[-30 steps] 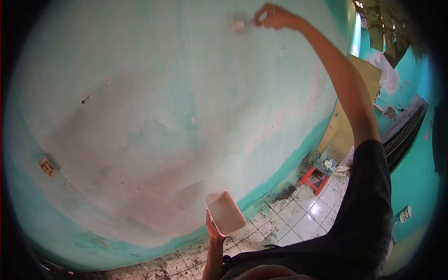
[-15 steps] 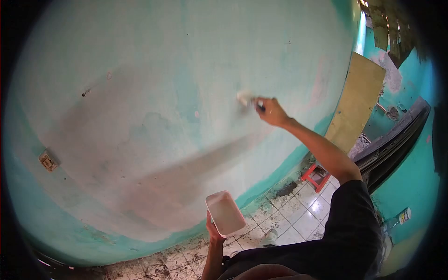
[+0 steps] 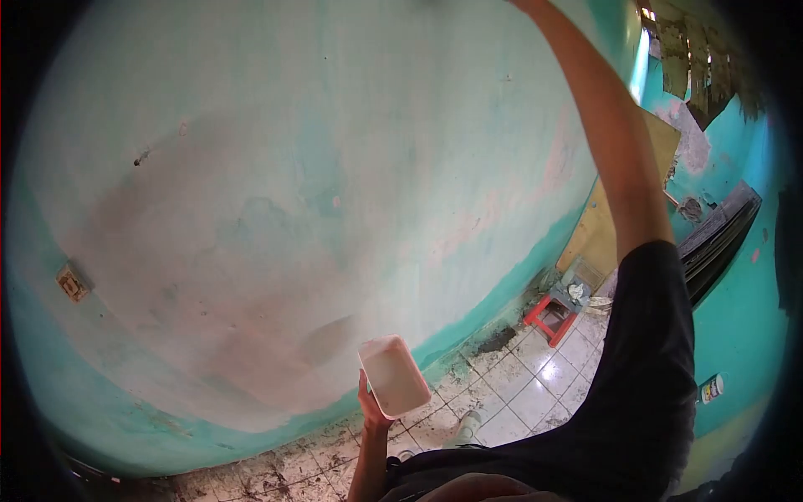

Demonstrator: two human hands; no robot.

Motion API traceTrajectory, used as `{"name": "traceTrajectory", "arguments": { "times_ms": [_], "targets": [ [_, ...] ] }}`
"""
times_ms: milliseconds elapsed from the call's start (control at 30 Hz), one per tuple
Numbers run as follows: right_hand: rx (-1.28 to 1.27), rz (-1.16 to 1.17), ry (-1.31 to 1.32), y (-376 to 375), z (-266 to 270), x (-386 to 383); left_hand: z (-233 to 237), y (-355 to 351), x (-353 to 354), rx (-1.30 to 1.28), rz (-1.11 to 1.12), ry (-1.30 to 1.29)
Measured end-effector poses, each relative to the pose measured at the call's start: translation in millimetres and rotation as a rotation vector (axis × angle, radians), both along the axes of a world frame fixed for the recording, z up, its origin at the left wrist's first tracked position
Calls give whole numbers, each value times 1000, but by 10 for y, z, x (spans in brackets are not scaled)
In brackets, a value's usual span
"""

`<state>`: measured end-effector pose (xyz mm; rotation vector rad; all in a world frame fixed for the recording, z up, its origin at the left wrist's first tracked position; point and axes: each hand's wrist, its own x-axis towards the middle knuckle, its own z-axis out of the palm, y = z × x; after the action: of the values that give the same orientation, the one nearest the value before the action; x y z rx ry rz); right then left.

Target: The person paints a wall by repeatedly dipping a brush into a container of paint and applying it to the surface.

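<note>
My left hand (image 3: 373, 410) grips a pale rectangular plastic tub (image 3: 395, 378) by its side, low in front of the wall. The tub is tilted so its inside shows, with a whitish layer at the bottom. My right arm (image 3: 606, 125) stretches up past the top edge of the view, so the right hand and whatever it holds are hidden. Before me stands a wall (image 3: 335, 276) of worn turquoise paint, coated in streaky whitish and pinkish patches.
A wall switch or socket plate (image 3: 72, 283) is at the left. A red stool (image 3: 550, 320) with items on it stands by the wall's foot. Dirty white tiles (image 3: 510, 376) cover the floor. A yellowish board (image 3: 585, 230) and dark panels (image 3: 723, 238) lean at the right.
My right hand, with a paintbrush in it at the wall, has moved up and out of view. The tub stays in my left hand; the view has shifted slightly.
</note>
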<state>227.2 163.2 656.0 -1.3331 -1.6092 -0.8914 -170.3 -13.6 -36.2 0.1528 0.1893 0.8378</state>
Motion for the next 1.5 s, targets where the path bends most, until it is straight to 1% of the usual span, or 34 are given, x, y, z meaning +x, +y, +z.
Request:
{"name": "traceTrajectory", "arguments": {
  "times_ms": [33,67,100,133,167,200,233,267,300,333,400,433,500,533,567,633,667,733,800,833,867,900,1033,1100,1133,1167,1200,1233,1267,1300,1333,1367,1400,1500],
  "targets": [
    [331,-53,-191,255,-222,157,-10,3,0,2,26,4],
    [396,-208,-332,497,-571,237,-31,-11,5,2,52,7],
    [282,29,-173,149,-1111,-144,-139,-24,2,-2,48,9],
    [86,-39,64,2,-1587,-385,-306,-20,-20,21,60,8],
    [117,-39,143,94,-2161,-383,-397,3,-27,48,76,1],
    [-25,-52,261,-36,-2686,-493,-378,-6,-44,49,79,0],
    [-73,44,260,-139,-3256,-525,-325,-54,-72,36,76,31],
    [-69,26,208,-128,-3879,-467,-278,-87,-72,23,71,60],
    [-220,3,285,-300,-4368,-561,-238,-87,-59,20,66,59],
    [-477,-28,397,-531,-4654,-681,-199,-94,-57,5,37,34],
    [-681,6,258,-532,-5365,-412,-229,-96,-37,-19,5,9],
    [-689,5,265,-502,-5357,-291,-325,-50,-28,-16,-5,13],
    [-394,51,-170,-176,-5048,51,-337,-72,-77,-19,-15,30],
    [-581,91,-34,-287,-4215,-124,-254,-76,-76,-50,-17,46],
    [-480,87,-102,-268,-3627,-124,-189,-81,-70,-83,-19,63],
    [-388,31,-33,-388,-2586,-274,-132,-97,-88,-67,-6,89],
    [-264,-3,-62,-498,-2225,-365,-120,-106,-102,-48,2,111],
    [-144,-8,198,-637,-1935,-609,-191,-92,-111,-75,50,143],
    [-92,12,162,-436,-2295,-565,-248,-105,-155,-109,93,178],
    [-26,24,112,-308,-2553,-515,-259,-108,-161,-33,107,133],
    [-46,36,235,-228,-3049,-558,-273,-131,-200,42,119,96],
    [-82,-58,299,-189,-3621,-631,-280,-120,-218,33,119,106],
    [-109,118,337,-341,-5861,-864,-171,-154,-181,36,154,28],
    [-552,7,436,-558,-6561,-856,-64,-99,-158,70,134,13],
    [-559,5,443,-557,-6740,-729,-23,-65,-126,105,130,4],
    [-775,-18,358,-583,-6934,-597,-9,-77,-112,133,124,-3],
    [-989,-39,268,-645,-6934,-576,-60,-75,-116,119,120,7],
    [-947,-61,347,-586,-6877,-518,-144,-39,-119,79,142,36],
    [-898,-83,417,-474,-6479,-463,-179,21,-78,44,167,58],
    [-885,1,316,-337,-6017,-330,-138,43,-20,41,170,57],
    [-769,44,279,-331,-5486,-294,-65,61,31,41,160,61],
    [-490,103,175,-322,-5033,-267,1,58,75,38,151,69],
    [-615,113,282,-462,-4382,-306,62,75,133,32,153,74],
    [-219,139,438,-743,-3383,-383,114,159,265,48,171,128]
  ]
}}
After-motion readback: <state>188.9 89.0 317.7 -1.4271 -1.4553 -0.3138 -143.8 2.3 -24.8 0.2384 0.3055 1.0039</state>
